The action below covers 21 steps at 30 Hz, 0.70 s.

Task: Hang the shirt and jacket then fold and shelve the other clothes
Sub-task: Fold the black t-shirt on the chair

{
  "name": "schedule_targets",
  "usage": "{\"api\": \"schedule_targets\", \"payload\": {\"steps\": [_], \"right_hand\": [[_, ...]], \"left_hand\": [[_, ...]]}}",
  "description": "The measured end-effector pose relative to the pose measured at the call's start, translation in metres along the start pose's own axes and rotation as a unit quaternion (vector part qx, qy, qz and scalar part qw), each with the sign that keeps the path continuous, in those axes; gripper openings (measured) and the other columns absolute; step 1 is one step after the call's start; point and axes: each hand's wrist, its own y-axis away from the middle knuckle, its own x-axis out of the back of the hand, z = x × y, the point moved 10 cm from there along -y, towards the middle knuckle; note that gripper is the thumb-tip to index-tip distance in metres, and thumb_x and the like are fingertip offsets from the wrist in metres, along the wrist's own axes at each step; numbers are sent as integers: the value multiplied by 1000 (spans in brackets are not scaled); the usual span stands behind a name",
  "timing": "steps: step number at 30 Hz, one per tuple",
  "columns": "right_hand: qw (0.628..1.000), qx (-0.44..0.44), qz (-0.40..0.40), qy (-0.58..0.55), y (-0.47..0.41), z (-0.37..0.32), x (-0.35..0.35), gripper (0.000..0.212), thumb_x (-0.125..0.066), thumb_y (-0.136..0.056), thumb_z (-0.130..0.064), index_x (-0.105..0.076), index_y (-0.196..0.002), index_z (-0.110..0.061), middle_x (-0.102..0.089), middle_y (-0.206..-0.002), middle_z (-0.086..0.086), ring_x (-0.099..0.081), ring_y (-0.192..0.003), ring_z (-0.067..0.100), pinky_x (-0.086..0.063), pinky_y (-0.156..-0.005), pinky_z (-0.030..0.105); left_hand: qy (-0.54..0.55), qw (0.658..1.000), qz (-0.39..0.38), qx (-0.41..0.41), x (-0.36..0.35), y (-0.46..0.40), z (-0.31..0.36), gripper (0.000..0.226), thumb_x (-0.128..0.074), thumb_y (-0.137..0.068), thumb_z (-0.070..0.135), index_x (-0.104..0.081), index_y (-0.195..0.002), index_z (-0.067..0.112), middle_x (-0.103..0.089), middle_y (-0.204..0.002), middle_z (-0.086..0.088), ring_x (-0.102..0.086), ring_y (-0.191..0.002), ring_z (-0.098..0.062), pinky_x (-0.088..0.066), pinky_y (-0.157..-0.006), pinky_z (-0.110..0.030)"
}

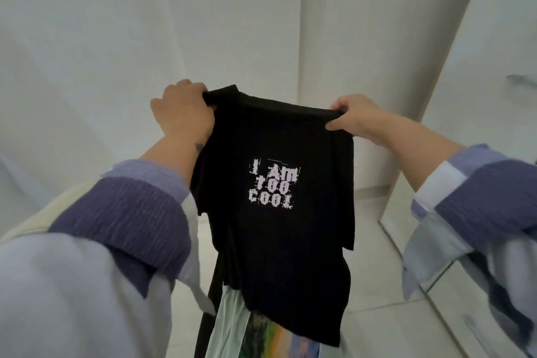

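Note:
A black T-shirt (279, 241) with the white print "I AM TOO COOL" hangs in the air in front of me, folded lengthwise into a narrow strip. My left hand (183, 113) pinches its top left corner and my right hand (354, 116) pinches its top right corner, so the top edge is stretched between them. A pale mint garment (232, 325) with a colourful print shows below the T-shirt's hem, partly hidden behind it.
White walls stand ahead and to the left. A white wardrobe door (476, 96) with a metal handle (520, 80) is at the right. Pale floor tiles (374, 285) lie below. A cream surface (43, 212) shows at the lower left behind my sleeve.

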Motion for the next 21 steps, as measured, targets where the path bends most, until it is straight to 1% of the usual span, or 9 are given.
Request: {"api": "schedule_targets", "payload": {"steps": [2,4,9,11,13,15,17,19,21], "right_hand": [[998,31,46,36,-6,-18,19,21,-70,-78,-2,-61,-93,-14,-60,-95,5,-54,-80,17,-40,-59,18],[994,48,64,68,-8,-30,30,18,-70,-78,-2,-65,-92,-13,-63,-95,6,-56,-83,18,-45,-68,22],[985,53,54,153,-10,-39,23,21,-63,-87,-11,-66,-108,-6,-66,-109,13,-61,-98,28,-48,-83,33],[988,39,32,147,-8,-35,11,23,-55,-93,-10,-59,-116,-8,-61,-115,16,-62,-91,31,-51,-82,38],[996,15,-6,89,-6,-29,-1,22,-43,-97,-7,-51,-115,-17,-57,-112,15,-63,-66,28,-57,-70,40],[999,1,-6,50,-6,-27,-4,21,-40,-98,-5,-48,-108,-22,-56,-108,11,-64,-58,26,-58,-65,42],[999,3,40,22,-9,-27,5,19,-46,-94,-3,-52,-101,-20,-61,-100,10,-68,-64,28,-60,-67,41],[998,14,67,8,-10,-30,14,20,-59,-86,-1,-60,-100,-14,-65,-94,11,-69,-71,28,-59,-71,38],[996,10,60,71,-12,-27,19,31,-68,-77,3,-66,-104,-11,-67,-99,11,-67,-86,28,-56,-77,36]], "left_hand": [[-27,999,-9,31,9,-7,-7,28,-50,-87,20,-65,-109,27,-63,-110,-7,-52,-111,-31,-33,-88,-39],[-16,998,-18,52,14,-10,-13,32,-50,-84,19,-67,-110,28,-66,-109,-6,-55,-109,-31,-36,-89,-37],[85,987,-83,113,12,-1,-17,32,-48,-74,10,-71,-94,21,-67,-95,-7,-60,-82,-31,-40,-65,-27],[133,973,-133,130,0,4,-14,18,-52,-77,7,-68,-84,13,-65,-91,-10,-61,-82,-32,-41,-62,-28],[241,938,-174,176,-17,10,-11,12,-54,-89,9,-63,-97,8,-64,-103,-15,-64,-87,-29,-51,-69,-29],[384,874,-184,234,-29,14,-7,30,-45,-93,0,-57,-119,6,-63,-113,-17,-64,-83,-27,-57,-74,-32],[391,872,-157,248,-27,13,-9,38,-42,-91,-3,-56,-125,4,-60,-120,-20,-63,-98,-35,-56,-84,-41],[397,873,-135,248,-21,15,-11,26,-47,-93,10,-62,-113,5,-63,-114,-21,-59,-106,-40,-52,-90,-44],[431,860,-145,232,-17,15,-6,26,-52,-95,34,-61,-91,9,-63,-97,-14,-59,-99,-38,-51,-88,-46]]}}
